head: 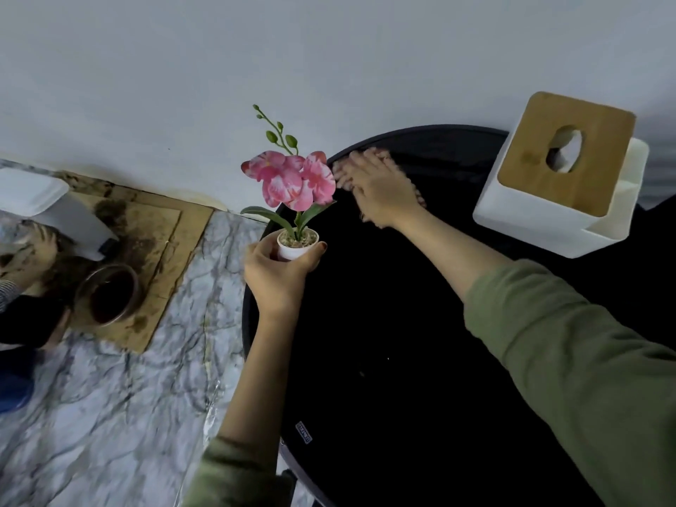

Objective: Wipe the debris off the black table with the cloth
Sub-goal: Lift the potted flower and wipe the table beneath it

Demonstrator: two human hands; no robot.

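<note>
Your right hand [380, 192], grip spread, presses the cloth [342, 173] at the table's [402, 323] far edge, while your left hand's [274, 276] grip curls round the flower pot [292, 249] at the left edge.

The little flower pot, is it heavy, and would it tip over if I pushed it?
Probably light: the left hand holds the flower pot with one grip round its small white base. It likely tips easily, since the pink blooms stand tall and wide above that narrow pot.
</note>
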